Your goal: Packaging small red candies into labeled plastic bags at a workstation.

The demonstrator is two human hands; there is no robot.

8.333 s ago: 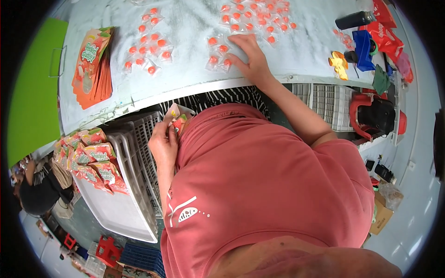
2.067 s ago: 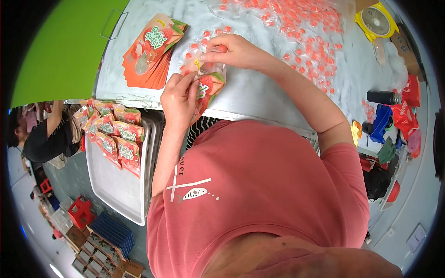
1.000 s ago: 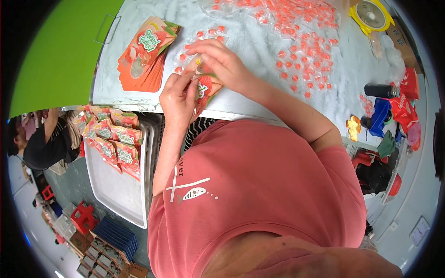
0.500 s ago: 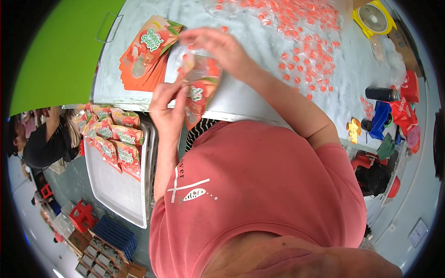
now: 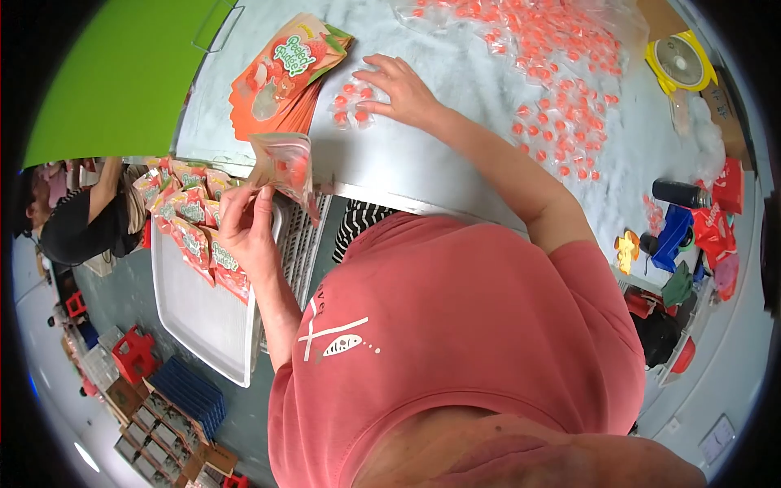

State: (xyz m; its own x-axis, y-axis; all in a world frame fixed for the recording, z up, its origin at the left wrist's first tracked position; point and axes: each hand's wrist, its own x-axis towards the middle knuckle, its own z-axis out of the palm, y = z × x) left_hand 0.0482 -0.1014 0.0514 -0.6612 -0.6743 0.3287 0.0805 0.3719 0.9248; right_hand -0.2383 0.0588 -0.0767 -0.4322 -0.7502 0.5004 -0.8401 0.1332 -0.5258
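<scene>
- Pouch: held tilted at the table's near edge; red pieces show through its clear face. Clock directions below are read from this pouch.
- Left hand: at 7 to 8 o'clock; thumb and fingers pinch the pouch by its lower-left edge.
- Stack of flat pouches: at 12 o'clock, fanned on the table.
- Candies: small group of clear-wrapped red pieces at 1 to 2 o'clock, just beside the stack.
- Right hand: at 2 o'clock, fingers spread and curved, fingertips by the candies. Contact with them cannot be told.
- Heap of like candies: between 2 and 3 o'clock, well apart from the small group.
- Fan: yellow, beyond the heap.
- Bottle: black, lying at 3 o'clock.
- Filled pouches: at 8 o'clock, overlapping on the far end of the tray.
- Co-worker: dark top, between 8 and 9 o'clock.
- Panel: green, at 10 o'clock.
</scene>
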